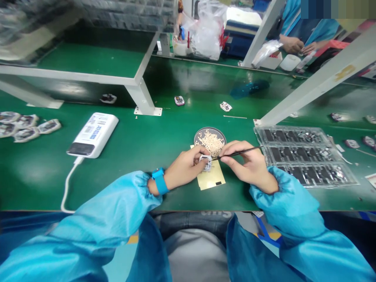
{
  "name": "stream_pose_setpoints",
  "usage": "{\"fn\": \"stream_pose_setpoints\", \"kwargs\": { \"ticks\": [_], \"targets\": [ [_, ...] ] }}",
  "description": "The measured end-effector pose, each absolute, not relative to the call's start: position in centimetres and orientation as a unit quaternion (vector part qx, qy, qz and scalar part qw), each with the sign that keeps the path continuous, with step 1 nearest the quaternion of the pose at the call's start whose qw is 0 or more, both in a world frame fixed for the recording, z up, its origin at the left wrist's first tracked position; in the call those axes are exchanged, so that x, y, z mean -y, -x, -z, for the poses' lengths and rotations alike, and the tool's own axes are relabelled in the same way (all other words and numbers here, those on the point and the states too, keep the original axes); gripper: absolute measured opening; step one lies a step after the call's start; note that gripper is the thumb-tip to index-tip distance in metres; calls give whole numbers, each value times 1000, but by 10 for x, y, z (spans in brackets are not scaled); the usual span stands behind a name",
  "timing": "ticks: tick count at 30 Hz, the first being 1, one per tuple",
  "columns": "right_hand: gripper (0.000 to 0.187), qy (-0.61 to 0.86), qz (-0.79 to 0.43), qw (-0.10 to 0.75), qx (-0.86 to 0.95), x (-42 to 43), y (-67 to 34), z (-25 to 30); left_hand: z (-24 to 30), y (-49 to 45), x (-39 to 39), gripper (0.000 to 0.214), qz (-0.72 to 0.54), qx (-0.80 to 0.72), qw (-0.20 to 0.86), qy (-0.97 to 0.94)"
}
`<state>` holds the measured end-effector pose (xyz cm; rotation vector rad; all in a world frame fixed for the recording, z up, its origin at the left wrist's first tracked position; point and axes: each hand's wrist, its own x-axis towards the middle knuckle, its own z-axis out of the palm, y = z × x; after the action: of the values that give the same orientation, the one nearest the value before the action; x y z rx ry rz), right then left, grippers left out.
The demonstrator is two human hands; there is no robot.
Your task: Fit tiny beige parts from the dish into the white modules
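Note:
My left hand [188, 166] is closed on a small white plastic housing [206, 162], pinched between thumb and fingers. A dark, thin pair of tweezers [241, 152] lies in my right hand [246, 162], its fingers closed round the shaft. The tweezers' tip reaches the housing's right side; whether it grips anything is too small to tell. Just beyond both hands sits a round dark dish [196, 135] heaped with tiny pale parts [212, 141]. Under the housing, a yellow paper [210, 178] lies on the green table [147, 156].
To the right lies a clear tray [349, 180] of dark parts. A white power bank [94, 133] with a cable is at left, near several housings [26, 127]. White frame legs [143, 98] stand on the table. Across it, a co-worker's hands [296, 45] are visible.

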<state>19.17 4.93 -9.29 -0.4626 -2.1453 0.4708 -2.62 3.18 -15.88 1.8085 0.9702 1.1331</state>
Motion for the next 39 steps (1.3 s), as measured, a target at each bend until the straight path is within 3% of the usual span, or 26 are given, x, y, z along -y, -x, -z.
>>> {"fn": "stream_pose_setpoints", "kwargs": {
  "ticks": [39],
  "targets": [
    [23, 167, -134, 384, 898, -50, -190, 96, 157, 26, -29, 15, -451, -376, 387, -711]
  ]
}}
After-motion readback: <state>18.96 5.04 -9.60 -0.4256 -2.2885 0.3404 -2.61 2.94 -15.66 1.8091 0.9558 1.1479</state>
